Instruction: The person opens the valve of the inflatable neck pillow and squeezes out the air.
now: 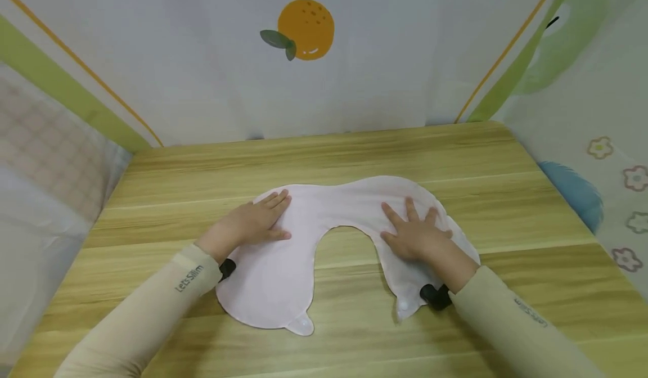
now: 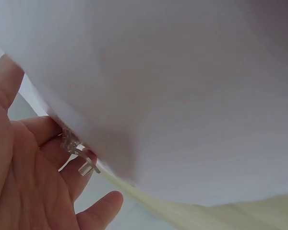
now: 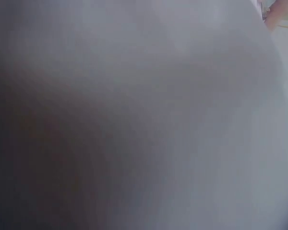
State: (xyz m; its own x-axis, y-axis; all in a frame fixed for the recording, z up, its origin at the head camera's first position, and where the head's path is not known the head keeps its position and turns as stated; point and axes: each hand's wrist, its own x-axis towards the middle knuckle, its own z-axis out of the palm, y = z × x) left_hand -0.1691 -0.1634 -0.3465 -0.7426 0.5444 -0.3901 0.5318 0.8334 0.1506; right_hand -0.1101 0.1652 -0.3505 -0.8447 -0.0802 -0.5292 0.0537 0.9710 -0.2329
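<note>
A pale pink U-shaped neck pillow (image 1: 344, 203) lies flattened on the wooden table, its two ends pointing toward me. On its left part rests my left hand (image 1: 260, 220), palm down with fingers straight. My right hand (image 1: 416, 232) lies spread on the right part. A small tab (image 1: 302, 324) sticks out at the left end, and another tab (image 1: 406, 306) at the right end. In the left wrist view, fingers are beside a small clear plastic valve (image 2: 81, 152) at the fabric's edge. Blurred pale fabric (image 3: 192, 110) fills most of the right wrist view.
The wooden table (image 1: 506, 209) runs back to a white printed curtain (image 1: 202, 74) with an orange on it. At the right edge hangs a flower-patterned cloth (image 1: 582, 125). Dark wrist cameras (image 1: 436, 297) sit under both wrists, close to the pillow.
</note>
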